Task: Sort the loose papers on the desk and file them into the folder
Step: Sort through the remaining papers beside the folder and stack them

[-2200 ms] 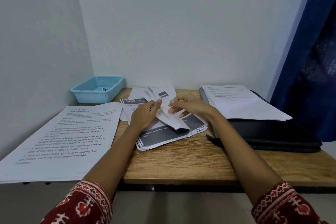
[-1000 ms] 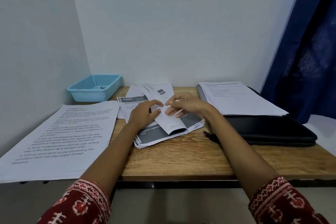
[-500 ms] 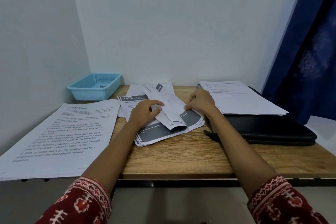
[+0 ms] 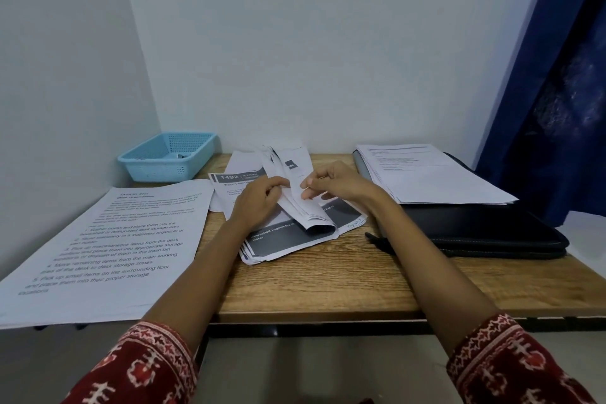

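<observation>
Head view, left hand (image 4: pixel 259 200): forearm reaches in from 7 o'clock; fingers curled, thumb clamped on the folded bundle of papers (image 4: pixel 303 193) at its left edge.
Head view, right hand (image 4: pixel 331 182): forearm comes from 5 o'clock; fingertips (image 4: pixel 306 195) together, pinching the bundle's right edge.
Bundle: tilted, its rolled lower end resting on the dark-printed sheets (image 4: pixel 288 236) at desk (image 4: pixel 328 285) centre.
Folder (image 4: pixel 485 229): black, closed, at 3 o'clock, white pages (image 4: pixel 433 177) stacked on top.
Instruction sheet (image 4: pixel 108 246): at 9 o'clock, overhanging the desk edge.
Basket (image 4: pixel 164 157): blue, at 11 o'clock in the corner.
</observation>
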Tool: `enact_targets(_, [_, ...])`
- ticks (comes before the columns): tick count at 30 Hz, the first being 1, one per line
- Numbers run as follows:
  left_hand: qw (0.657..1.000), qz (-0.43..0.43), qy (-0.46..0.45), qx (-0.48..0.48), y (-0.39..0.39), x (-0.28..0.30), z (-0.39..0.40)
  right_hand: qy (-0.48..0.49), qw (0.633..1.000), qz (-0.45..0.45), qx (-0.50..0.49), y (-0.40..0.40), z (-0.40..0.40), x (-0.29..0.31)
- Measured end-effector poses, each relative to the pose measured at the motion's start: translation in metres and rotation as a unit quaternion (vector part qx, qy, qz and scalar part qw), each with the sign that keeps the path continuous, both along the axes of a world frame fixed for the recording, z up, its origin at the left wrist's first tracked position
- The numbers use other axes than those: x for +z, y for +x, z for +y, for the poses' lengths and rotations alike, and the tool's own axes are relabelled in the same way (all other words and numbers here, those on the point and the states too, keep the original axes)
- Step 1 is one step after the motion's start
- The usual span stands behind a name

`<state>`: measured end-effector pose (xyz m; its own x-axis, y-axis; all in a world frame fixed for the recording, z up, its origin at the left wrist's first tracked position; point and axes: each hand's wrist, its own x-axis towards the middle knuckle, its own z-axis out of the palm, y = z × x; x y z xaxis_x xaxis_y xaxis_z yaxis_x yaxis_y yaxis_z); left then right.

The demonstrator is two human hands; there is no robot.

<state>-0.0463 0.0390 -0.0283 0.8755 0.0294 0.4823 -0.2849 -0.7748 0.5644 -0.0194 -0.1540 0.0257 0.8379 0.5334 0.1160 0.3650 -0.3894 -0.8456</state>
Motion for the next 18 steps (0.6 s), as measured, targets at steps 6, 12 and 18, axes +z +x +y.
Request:
enact_targets(6, [0.995,0.035,-0.095,-0.012,-0.001,0.002,-0.008,0.0,1.0,0.003,-0.006,0.004,0.001,-0.001])
enact_targets(12, [0.992,0.039,-0.117,0.006,0.002,-0.001,-0.008,-0.2,0.939,-0.138,-0.243,0.017,-0.014,-0.011])
enact_targets(18, [0.992,0.029,-0.12,0.002,-0.001,0.001,-0.011,-0.115,0.965,-0.072,-0.224,0.018,-0.015,-0.012])
